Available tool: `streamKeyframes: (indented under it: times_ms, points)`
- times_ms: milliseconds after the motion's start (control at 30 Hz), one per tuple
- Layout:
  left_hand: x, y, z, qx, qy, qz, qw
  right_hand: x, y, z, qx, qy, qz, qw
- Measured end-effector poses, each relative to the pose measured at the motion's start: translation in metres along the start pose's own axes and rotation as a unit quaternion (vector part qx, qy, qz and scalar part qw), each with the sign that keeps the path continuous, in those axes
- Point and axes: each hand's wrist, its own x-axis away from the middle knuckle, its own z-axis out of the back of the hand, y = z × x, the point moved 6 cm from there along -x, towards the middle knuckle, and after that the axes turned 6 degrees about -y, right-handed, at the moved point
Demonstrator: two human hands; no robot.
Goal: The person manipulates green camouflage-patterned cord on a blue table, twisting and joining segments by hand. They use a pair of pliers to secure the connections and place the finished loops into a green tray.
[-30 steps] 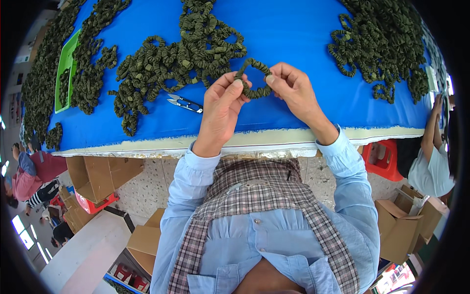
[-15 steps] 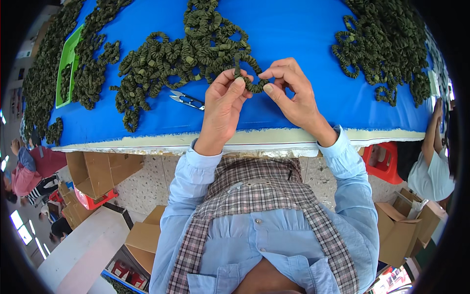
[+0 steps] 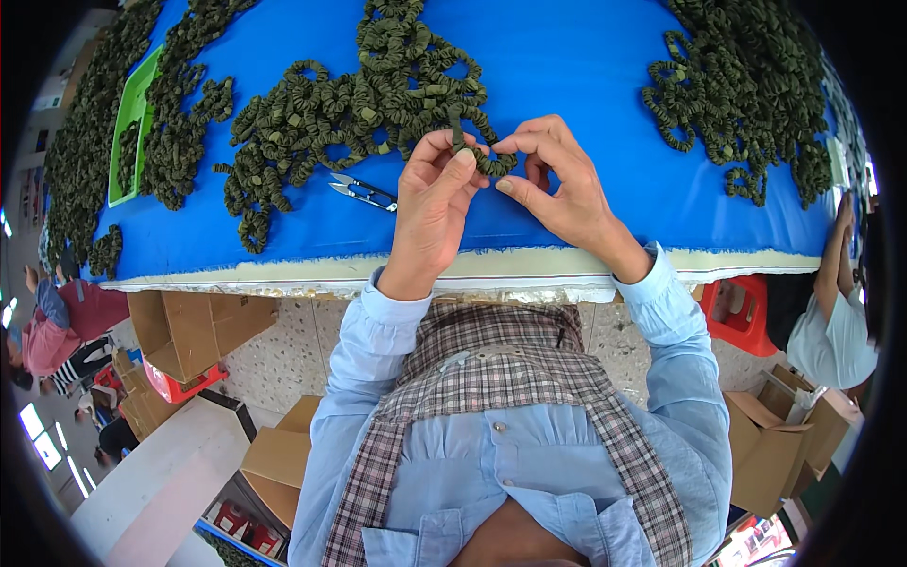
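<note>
Between the thumb and fingers of my left hand (image 3: 431,203) is a dark green scrunchie (image 3: 493,164), a gathered fabric ring. It hangs over the blue cloth, close to the near end of the middle heap of scrunchies (image 3: 368,99). My right hand (image 3: 569,194) is just right of the held ring. Its thumb and index finger are apart, with the index fingertip at or very near the ring's edge; whether they touch I cannot tell. Thread snips (image 3: 363,192) with dark handles lie on the cloth, left of my left hand.
More scrunchies are heaped at the right (image 3: 746,94) and far left (image 3: 94,142), around a green tray (image 3: 127,189). The blue-covered table (image 3: 567,57) ends just before my body. Cardboard boxes (image 3: 203,326) and a red stool (image 3: 742,317) stand below. Other people sit at both sides.
My right thumb has let go of the scrunchie and moved down and left, leaving a gap to the index finger. My left hand keeps its pinch, nearly still.
</note>
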Motion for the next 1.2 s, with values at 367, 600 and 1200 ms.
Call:
streamKeyframes:
  times_ms: [367, 600, 1200]
  points:
    - [0.004, 0.001, -0.006, -0.098, 0.021, 0.003, 0.995, 0.002, 0.009, 0.004, -0.089, 0.044, 0.018, 0.995]
    - [0.007, -0.002, -0.017, -0.248, -0.014, -0.037, 0.968, 0.004, 0.010, 0.004, -0.139, 0.085, -0.009, 0.987]
    - [0.055, 0.072, 0.032, -0.146, 0.094, -0.163, 0.971, -0.042, -0.011, -0.072, -0.059, -0.068, -0.001, 0.996]
